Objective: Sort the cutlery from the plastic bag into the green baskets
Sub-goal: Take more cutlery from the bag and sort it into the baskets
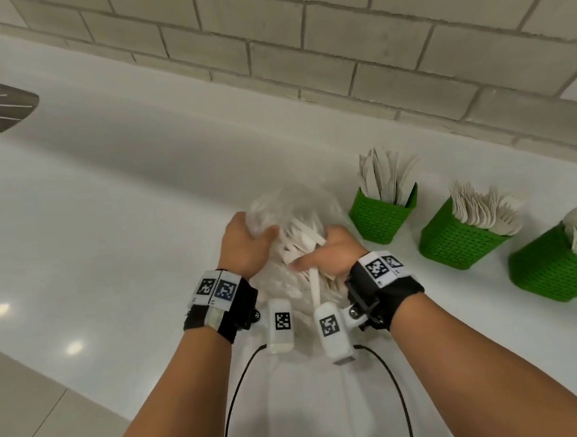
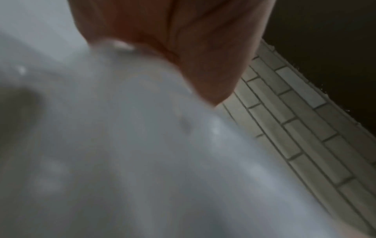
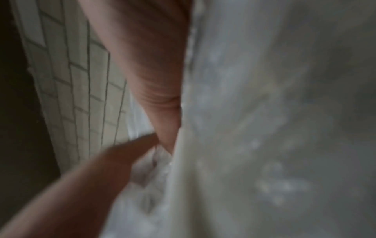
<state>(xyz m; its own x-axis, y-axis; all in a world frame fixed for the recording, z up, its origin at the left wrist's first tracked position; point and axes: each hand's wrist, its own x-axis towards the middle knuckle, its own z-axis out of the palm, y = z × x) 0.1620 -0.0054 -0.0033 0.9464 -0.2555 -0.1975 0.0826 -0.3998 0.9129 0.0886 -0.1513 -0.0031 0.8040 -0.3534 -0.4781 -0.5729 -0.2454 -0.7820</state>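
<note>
Hands clutch clear crinkly plastic bag [image 1: 290, 218] of white cutlery | left hand [image 1: 244, 243] grips far-left edge | right hand [image 1: 330, 253] grips near-right side

- plastic bag [image 1: 290, 211]: clear, whitish glare
- cutlery in bag [image 1: 302, 241]: white
- left basket [image 1: 377, 217], middle basket [image 1: 453, 244], right basket [image 1: 553, 268]: bright green, small perforated hole pattern
- cutlery in baskets [image 1: 384, 174]: off-white, cream
- counter [image 1: 108, 196]: glossy white, light spots reflected
- wall tiles [image 1: 301, 29]: beige-grey, brick pattern, darker grout
- wrist straps [image 1: 393, 294]: black, white tags with black-and-white square marker patterns
- cables [image 1: 394, 381]: black
</note>
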